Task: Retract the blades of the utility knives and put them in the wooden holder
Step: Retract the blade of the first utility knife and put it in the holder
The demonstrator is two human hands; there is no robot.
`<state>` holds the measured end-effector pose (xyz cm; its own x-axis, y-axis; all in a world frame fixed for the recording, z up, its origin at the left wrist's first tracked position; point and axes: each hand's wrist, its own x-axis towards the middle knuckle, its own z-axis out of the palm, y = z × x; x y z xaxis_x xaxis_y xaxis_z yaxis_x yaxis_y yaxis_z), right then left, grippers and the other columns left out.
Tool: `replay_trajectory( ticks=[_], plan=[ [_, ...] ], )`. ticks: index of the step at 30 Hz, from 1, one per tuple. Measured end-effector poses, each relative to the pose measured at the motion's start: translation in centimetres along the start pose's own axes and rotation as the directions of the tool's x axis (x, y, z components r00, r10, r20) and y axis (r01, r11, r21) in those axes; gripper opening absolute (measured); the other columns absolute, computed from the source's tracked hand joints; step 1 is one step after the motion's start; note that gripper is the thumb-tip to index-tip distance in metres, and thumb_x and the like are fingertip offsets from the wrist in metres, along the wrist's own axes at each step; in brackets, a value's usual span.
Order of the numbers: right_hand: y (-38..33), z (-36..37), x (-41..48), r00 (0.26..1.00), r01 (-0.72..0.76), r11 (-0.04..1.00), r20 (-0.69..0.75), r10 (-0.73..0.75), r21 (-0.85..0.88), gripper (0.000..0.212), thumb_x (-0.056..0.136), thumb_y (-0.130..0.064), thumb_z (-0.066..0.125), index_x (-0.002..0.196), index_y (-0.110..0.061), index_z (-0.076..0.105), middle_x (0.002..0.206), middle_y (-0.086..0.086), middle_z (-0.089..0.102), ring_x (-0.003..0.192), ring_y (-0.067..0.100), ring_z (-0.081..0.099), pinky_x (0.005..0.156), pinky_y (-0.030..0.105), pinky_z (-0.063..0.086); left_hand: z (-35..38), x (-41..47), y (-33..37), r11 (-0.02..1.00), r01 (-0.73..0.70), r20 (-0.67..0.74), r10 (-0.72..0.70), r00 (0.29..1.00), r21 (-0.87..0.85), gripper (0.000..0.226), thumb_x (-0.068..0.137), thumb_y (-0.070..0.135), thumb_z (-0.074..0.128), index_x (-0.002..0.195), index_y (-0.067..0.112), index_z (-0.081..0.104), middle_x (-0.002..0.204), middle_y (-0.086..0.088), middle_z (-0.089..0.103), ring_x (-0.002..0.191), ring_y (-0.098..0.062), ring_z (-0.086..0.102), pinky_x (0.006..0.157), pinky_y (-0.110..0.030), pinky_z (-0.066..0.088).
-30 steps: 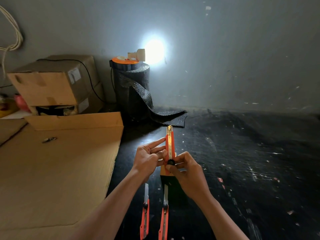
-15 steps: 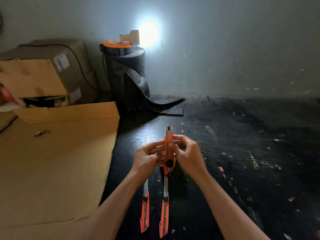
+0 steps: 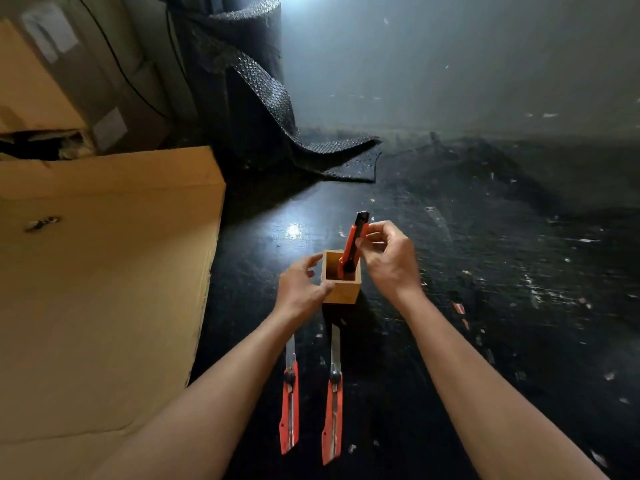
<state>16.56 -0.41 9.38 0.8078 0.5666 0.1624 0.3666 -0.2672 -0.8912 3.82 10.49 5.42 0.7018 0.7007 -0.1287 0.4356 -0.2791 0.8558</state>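
A small square wooden holder point(image 3: 341, 292) stands on the dark floor. An orange utility knife point(image 3: 351, 249) leans in it, lower end inside, dark tip up. My right hand point(image 3: 388, 258) pinches the knife's upper part. My left hand point(image 3: 299, 289) is at the holder's left corner, thumb on its front face, fingers along its left side. Two more orange utility knives lie side by side nearer me, the left knife point(image 3: 289, 407) and the right knife point(image 3: 332, 414), both with blades out, pointing toward the holder.
A flat cardboard sheet point(image 3: 104, 289) covers the floor to the left, with a small metal piece point(image 3: 42, 223) on it. Cardboard boxes point(image 3: 69, 81) and a black roll of textured mat point(image 3: 249, 81) stand at the back left. A grey wall point(image 3: 450, 64) closes the back.
The knife that both hands held upright now has its lower end in the holder, gripped by my right hand alone. My left hand has dropped to the holder. The view has tilted down.
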Motion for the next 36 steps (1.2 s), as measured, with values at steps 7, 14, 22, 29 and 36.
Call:
replay_trajectory(
  ticks=[7,14,22,29,36],
  plan=[
    [3.8,2.5,2.8,0.996,-0.080,0.987,0.030,0.085,-0.142,0.012,0.095,-0.015,0.067,0.106,-0.011,0.063,0.094,0.002,0.070,0.073,0.000,0.063,0.051,0.012,0.048,2.2,3.7,-1.3,0.994,0.080,0.060,-0.085,0.995,0.079,0.093,0.076,0.034,0.089,0.153,0.018,0.040,0.152,-0.010,0.051,0.137,-0.029,0.050,0.112,-0.052,0.045],
    [6.0,3.7,3.9,0.984,-0.113,0.957,0.101,0.144,-0.268,0.010,0.094,-0.019,0.065,0.104,-0.016,0.062,0.101,0.006,0.072,0.090,0.023,0.067,0.071,0.035,0.057,3.1,5.0,-2.2,0.996,0.077,0.085,-0.080,0.993,0.038,0.088,0.081,0.025,0.085,0.155,0.016,0.040,0.150,-0.008,0.055,0.134,-0.025,0.055,0.108,-0.032,0.041],
    [6.4,3.9,4.9,0.975,-0.147,0.920,0.103,0.196,-0.363,0.017,0.090,-0.007,0.063,0.105,-0.012,0.069,0.105,0.010,0.075,0.093,0.024,0.067,0.072,0.028,0.049,2.9,5.1,-2.4,0.997,0.082,0.086,-0.081,0.993,-0.008,0.086,0.081,0.021,0.085,0.155,0.016,0.041,0.147,-0.008,0.058,0.129,-0.023,0.059,0.101,-0.028,0.043],
    [5.8,2.4,3.7,0.980,-0.141,0.926,0.082,0.180,-0.351,0.030,0.090,-0.012,0.068,0.120,-0.014,0.063,0.107,0.007,0.071,0.097,0.023,0.067,0.079,0.031,0.054,2.3,4.0,-2.2,0.997,0.070,0.086,-0.068,0.994,-0.018,0.082,0.084,0.025,0.082,0.155,0.017,0.041,0.148,-0.008,0.057,0.133,-0.028,0.056,0.108,-0.043,0.047],
    [5.0,0.7,-1.7,0.974,-0.139,0.902,0.107,0.198,-0.409,0.031,0.090,-0.015,0.069,0.121,-0.016,0.062,0.109,0.004,0.071,0.099,0.020,0.068,0.082,0.034,0.058,2.2,-2.9,-4.1,0.998,0.060,-0.054,-0.059,0.997,0.015,0.061,0.086,0.019,0.079,0.143,0.014,0.056,0.134,-0.006,0.067,0.119,-0.016,0.063,0.097,-0.027,0.052]
  ],
)
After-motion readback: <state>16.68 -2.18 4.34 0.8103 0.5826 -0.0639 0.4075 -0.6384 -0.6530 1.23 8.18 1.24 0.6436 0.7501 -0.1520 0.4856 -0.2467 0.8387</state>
